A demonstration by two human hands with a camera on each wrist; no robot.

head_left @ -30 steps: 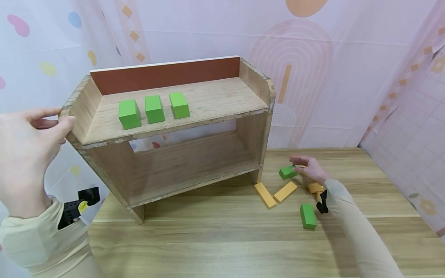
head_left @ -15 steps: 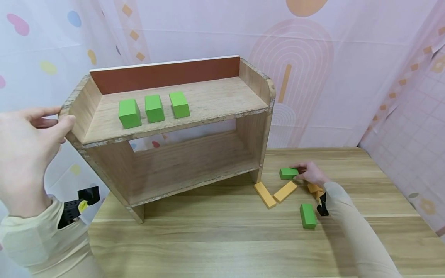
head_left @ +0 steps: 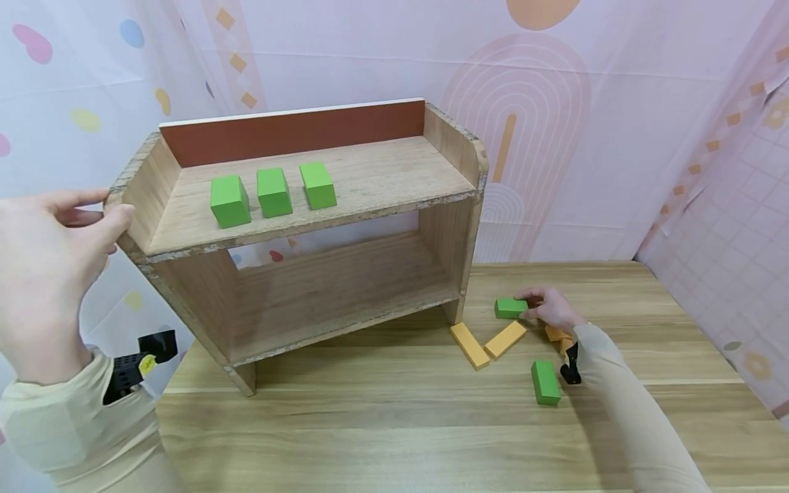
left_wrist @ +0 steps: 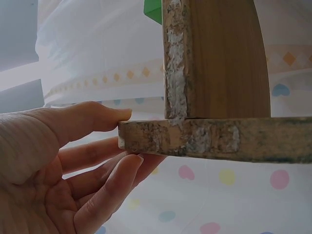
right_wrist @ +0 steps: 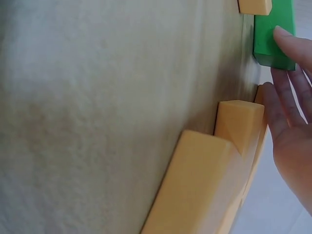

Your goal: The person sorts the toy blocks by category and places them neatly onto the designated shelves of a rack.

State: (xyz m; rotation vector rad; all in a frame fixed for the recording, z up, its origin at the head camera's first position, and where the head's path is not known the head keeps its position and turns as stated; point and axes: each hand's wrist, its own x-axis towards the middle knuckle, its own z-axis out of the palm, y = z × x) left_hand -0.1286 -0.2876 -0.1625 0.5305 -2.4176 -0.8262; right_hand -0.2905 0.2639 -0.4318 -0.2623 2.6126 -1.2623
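Note:
A small wooden shelf unit (head_left: 382, 171) stands tilted in the head view. My left hand (head_left: 49, 281) pinches its left side panel, thumb on one face and fingers on the other; the left wrist view shows this panel edge (left_wrist: 195, 139) up close. Three green blocks (head_left: 274, 193) stand in a row on the upper board. To the right of the shelf, my right hand (head_left: 555, 309) pinches one end of a green block (head_left: 509, 308) on the table. In the right wrist view the thumb lies on this green block (right_wrist: 273, 44), with the fingers at its end.
Two orange blocks (head_left: 505, 340) form a V by the shelf's right foot. More orange blocks (head_left: 556, 333) lie under the right wrist, and another green block (head_left: 546, 383) lies nearer on the wooden table (head_left: 370, 438). A patterned curtain (head_left: 616, 137) hangs behind.
My right hand has come down onto the far green block and taken hold of its end; the block has turned slightly. The left hand and the shelf have stayed put.

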